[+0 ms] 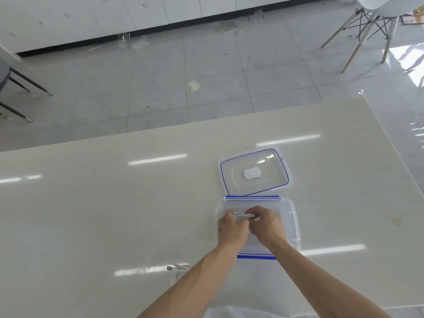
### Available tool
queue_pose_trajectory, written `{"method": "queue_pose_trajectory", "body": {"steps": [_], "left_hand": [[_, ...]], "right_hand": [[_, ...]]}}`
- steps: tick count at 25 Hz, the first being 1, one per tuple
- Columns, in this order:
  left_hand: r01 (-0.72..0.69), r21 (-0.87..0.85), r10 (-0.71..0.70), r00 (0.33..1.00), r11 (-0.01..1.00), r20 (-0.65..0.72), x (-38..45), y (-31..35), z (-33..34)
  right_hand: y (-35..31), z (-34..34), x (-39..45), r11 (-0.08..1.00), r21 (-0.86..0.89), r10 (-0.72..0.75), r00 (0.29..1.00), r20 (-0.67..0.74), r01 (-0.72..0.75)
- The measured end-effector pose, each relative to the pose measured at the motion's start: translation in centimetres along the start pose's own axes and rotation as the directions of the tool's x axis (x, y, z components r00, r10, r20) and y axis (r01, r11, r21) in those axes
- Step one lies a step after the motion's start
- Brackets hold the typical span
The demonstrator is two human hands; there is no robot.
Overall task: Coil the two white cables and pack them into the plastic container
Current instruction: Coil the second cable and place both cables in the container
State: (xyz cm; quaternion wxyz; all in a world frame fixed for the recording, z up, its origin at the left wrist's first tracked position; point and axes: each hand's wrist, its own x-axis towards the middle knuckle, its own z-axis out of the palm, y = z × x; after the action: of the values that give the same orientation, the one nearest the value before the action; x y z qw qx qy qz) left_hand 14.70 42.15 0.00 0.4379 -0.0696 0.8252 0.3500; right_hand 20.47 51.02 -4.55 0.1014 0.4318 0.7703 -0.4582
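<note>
A clear plastic container with blue clips stands open on the table. Both my hands are over its inside. My left hand and my right hand together hold a coiled white cable, whose plug end sticks out toward the right between my fingers. The second white cable lies coiled on the table to the left of my left forearm, partly hidden by it.
The container's clear lid with a blue seal lies upside down just behind the container. The pale glossy table spreads wide to the left. Chairs stand on the tiled floor beyond, one at far right.
</note>
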Motion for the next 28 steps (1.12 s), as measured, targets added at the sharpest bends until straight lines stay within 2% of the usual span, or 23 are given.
{"method": "queue_pose_trajectory", "body": {"steps": [7, 19, 24, 28], "left_hand": [[-0.034, 0.056, 0.032, 0.999, 0.998, 0.029, -0.5, 0.2, -0.1], [-0.164, 0.146, 0.153, 0.985, 0.976, 0.08, -2.0, 1.2, -2.2], [-0.287, 0.163, 0.28, 0.958, 0.944, 0.067, -3.7, 0.1, -5.7], [-0.335, 0.064, 0.331, 0.941, 0.94, 0.069, -4.3, -3.2, -10.4]], "right_hand": [[-0.1, 0.7, -0.3, 0.992, -0.115, -0.056, 0.998, -0.041, 0.051], [0.1, -0.6, -1.1, 0.983, -0.149, -0.117, 0.992, -0.057, 0.107], [-0.5, -1.4, -3.4, 0.981, -0.129, -0.155, 0.983, -0.1, 0.142], [-1.5, -1.4, -7.0, 0.977, -0.058, -0.21, 0.961, -0.182, 0.203]]}}
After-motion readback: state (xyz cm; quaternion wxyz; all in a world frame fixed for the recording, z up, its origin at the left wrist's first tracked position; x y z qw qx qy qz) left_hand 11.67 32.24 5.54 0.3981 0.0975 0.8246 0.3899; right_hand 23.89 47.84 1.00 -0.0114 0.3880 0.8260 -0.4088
